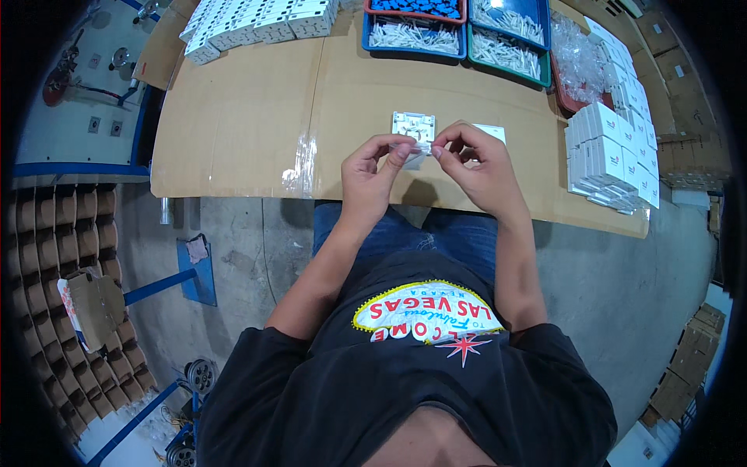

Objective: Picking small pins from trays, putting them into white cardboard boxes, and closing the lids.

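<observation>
My left hand (369,176) and my right hand (484,173) meet above the front part of the cardboard-covered table. Thumb and forefinger of each are pinched on a small whitish, translucent piece (421,148) stretched between them. It looks like thin plastic, but its exact kind is too small to make out. Just beyond the fingertips a white plastic plate with molded details (413,123) lies on the cardboard. A flat white piece (492,131) lies to its right, partly hidden behind my right hand.
Blue trays (412,54) and a green tray (510,71) of slim white parts stand at the back, near a tray of blue pieces (416,8). Clear plastic bags (580,62) fill a red tray. White boxes (611,156) are stacked right; more white units (257,23) sit back left.
</observation>
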